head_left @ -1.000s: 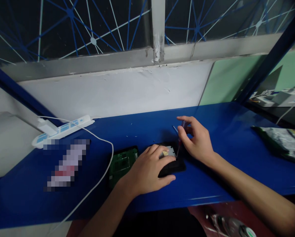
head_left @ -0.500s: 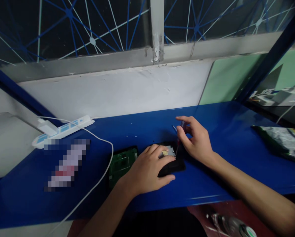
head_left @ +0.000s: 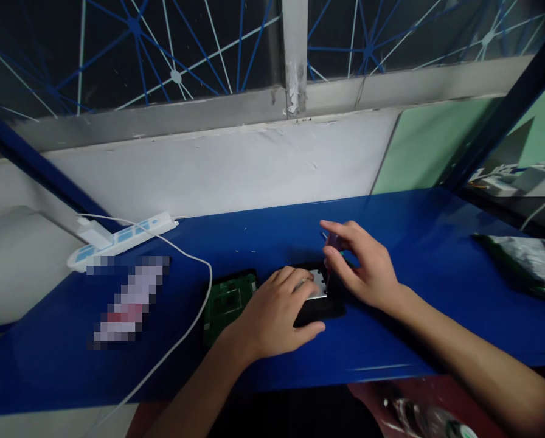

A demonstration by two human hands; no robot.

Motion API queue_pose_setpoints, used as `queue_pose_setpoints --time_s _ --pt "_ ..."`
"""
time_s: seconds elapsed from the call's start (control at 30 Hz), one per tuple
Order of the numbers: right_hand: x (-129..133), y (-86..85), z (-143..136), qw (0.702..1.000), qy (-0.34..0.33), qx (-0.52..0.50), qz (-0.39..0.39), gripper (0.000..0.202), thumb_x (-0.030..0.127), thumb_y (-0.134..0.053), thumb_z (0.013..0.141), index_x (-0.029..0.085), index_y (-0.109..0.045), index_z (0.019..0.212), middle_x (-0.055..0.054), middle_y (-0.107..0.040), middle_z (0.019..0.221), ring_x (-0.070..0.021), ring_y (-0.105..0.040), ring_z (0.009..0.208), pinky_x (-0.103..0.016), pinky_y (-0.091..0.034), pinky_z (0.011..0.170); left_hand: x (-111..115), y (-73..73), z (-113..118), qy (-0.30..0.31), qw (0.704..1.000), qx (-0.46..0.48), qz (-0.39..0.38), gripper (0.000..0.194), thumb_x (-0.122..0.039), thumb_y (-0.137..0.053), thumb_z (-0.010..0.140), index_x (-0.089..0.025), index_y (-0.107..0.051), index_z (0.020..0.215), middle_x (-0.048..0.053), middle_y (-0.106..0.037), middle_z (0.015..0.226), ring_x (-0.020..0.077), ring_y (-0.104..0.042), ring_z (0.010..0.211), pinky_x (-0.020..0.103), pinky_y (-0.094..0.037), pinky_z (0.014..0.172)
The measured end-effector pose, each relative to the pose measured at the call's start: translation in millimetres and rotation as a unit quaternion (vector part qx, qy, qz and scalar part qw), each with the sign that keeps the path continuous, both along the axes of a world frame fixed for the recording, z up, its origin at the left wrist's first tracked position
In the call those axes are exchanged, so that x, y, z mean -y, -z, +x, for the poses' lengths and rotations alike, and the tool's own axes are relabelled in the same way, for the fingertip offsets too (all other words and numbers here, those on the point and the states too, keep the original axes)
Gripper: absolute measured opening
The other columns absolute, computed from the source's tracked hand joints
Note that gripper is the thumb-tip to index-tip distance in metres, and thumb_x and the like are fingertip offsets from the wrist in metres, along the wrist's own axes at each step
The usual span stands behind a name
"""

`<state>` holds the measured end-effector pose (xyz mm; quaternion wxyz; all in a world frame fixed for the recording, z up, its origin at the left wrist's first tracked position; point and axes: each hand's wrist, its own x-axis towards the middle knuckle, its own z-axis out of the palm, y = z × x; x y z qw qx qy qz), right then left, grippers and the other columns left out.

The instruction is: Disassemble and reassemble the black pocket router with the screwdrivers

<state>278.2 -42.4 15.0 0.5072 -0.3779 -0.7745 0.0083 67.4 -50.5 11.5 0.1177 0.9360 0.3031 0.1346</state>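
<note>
My left hand point(head_left: 277, 310) lies with fingers spread over a black device casing point(head_left: 320, 312), holding it down against the table. Part of a silvery metal plate point(head_left: 319, 285) shows on the casing beside my fingertips; the rest is hidden under them. My right hand point(head_left: 368, 264) is closed around the handle of a small screwdriver point(head_left: 334, 241), index finger stretched over its top. The screwdriver stands nearly upright, its tip down at the plate's right edge. Left of the casing, a green circuit board point(head_left: 227, 299) in a dark frame is partly covered by my left forearm.
A white power strip point(head_left: 126, 240) with a plugged-in adapter sits at the table's back left. Its white cable point(head_left: 194, 261) curves past the circuit board. A blurred-out flat object point(head_left: 133, 301) lies left. A silvery bag point(head_left: 523, 261) lies at the right of the blue table point(head_left: 413, 231).
My right index finger and thumb have shifted slightly on the screwdriver handle. My left fingers have moved a little on the metal plate. The whole view has shifted slightly.
</note>
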Motion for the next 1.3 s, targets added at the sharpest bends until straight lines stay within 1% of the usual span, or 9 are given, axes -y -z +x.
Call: queue_pose_setpoints --time_s 0.07,0.17,0.27,0.43,0.53,0.8,0.97,1.1,1.3 --pt "2.7 -1.7 0.6 1.000 -0.025 0.006 -0.001 0.050 0.017 -0.054 0.095 0.026 -0.046 0.143 -0.004 -0.064 0.094 -0.0171 -0.063 0.081 -0.035 -0.056 0.075 -0.1 1.3 0.0 -0.012 1.000 0.005 0.009 0.048 -0.043 -0.072 0.083 -0.023 -0.054 0.123 0.007 -0.058 0.128 0.0293 -0.052 0.122 0.051 -0.035 0.115" --pt "5.8 -3.0 2.2 0.996 -0.084 -0.013 -0.027 0.050 0.017 -0.046 0.098 0.026 -0.042 0.147 -0.007 -0.066 0.113 -0.0177 -0.068 0.091 -0.037 -0.058 0.080 -0.7 4.3 -0.2 -0.029 0.999 0.005 0.022 0.057 -0.046 -0.072 0.082 -0.022 -0.049 0.129 0.009 -0.055 0.133 0.0316 -0.049 0.130 0.057 -0.020 0.122" --pt "7.5 -4.3 2.8 0.994 -0.100 -0.036 -0.036 0.050 0.013 -0.038 0.099 0.024 -0.043 0.147 -0.009 -0.065 0.125 -0.0178 -0.070 0.100 -0.037 -0.058 0.086 -1.2 7.4 -0.5 -0.045 0.999 -0.005 0.030 0.068 -0.051 -0.072 0.080 -0.021 -0.045 0.135 0.013 -0.051 0.141 0.0346 -0.044 0.135 0.060 -0.017 0.122" --pt "8.8 -4.8 -0.9 0.998 -0.057 -0.030 -0.005 0.051 0.010 -0.045 0.096 0.025 -0.046 0.145 -0.007 -0.070 0.110 -0.0159 -0.071 0.092 -0.034 -0.060 0.081 -1.1 9.4 -0.7 -0.059 0.998 -0.029 0.022 0.076 -0.056 -0.070 0.080 -0.018 -0.041 0.140 0.017 -0.047 0.147 0.0369 -0.040 0.139 0.060 -0.020 0.121" --pt "9.0 -2.1 -2.5 0.997 -0.053 -0.051 -0.016 0.047 0.012 -0.049 0.096 0.025 -0.049 0.141 -0.005 -0.069 0.104 -0.0157 -0.072 0.087 -0.034 -0.061 0.079 -1.4 9.7 -1.0 -0.057 0.998 -0.032 0.022 0.077 -0.056 -0.069 0.081 -0.018 -0.041 0.141 0.016 -0.047 0.147 0.0368 -0.040 0.140 0.059 -0.021 0.121" --pt "8.0 1.1 -0.1 0.990 -0.089 -0.100 -0.044 0.026 0.016 -0.051 0.096 0.024 -0.058 0.120 -0.006 -0.067 0.109 -0.0163 -0.072 0.085 -0.034 -0.061 0.074 -2.1 11.6 -0.9 -0.058 0.998 -0.026 0.013 0.074 -0.057 -0.070 0.081 -0.019 -0.043 0.139 0.015 -0.047 0.149 0.0360 -0.037 0.143 0.058 -0.021 0.122" --pt "9.8 -0.6 -1.4 0.992 -0.071 -0.089 -0.054 0.033 0.013 -0.049 0.097 0.025 -0.058 0.126 -0.005 -0.068 0.111 -0.0145 -0.072 0.085 -0.032 -0.059 0.073 -2.1 11.2 -0.4 -0.062 0.998 -0.032 0.006 0.077 -0.059 -0.069 0.081 -0.019 -0.042 0.140 0.015 -0.044 0.152 0.0366 -0.035 0.145 0.059 -0.022 0.121" --pt "7.7 -0.3 -2.2 0.995 -0.050 -0.077 -0.032 0.038 0.012 -0.057 0.093 0.026 -0.058 0.128 -0.004 -0.067 0.100 -0.0158 -0.069 0.081 -0.034 -0.058 0.073 -1.7 10.7 -0.6 -0.062 0.997 -0.034 0.008 0.076 -0.059 -0.068 0.081 -0.019 -0.042 0.140 0.017 -0.045 0.151 0.0369 -0.036 0.143 0.059 -0.022 0.121" --pt "3.3 -1.9 -0.9 0.998 -0.020 -0.045 0.027 0.029 0.021 -0.070 0.087 0.026 -0.063 0.114 -0.001 -0.060 0.083 -0.0169 -0.061 0.072 -0.036 -0.055 0.067 -1.7 13.5 -1.0 -0.062 0.998 -0.025 0.011 0.079 -0.058 -0.070 0.080 -0.020 -0.040 0.142 0.016 -0.046 0.150 0.0359 -0.038 0.143 0.058 -0.024 0.121"
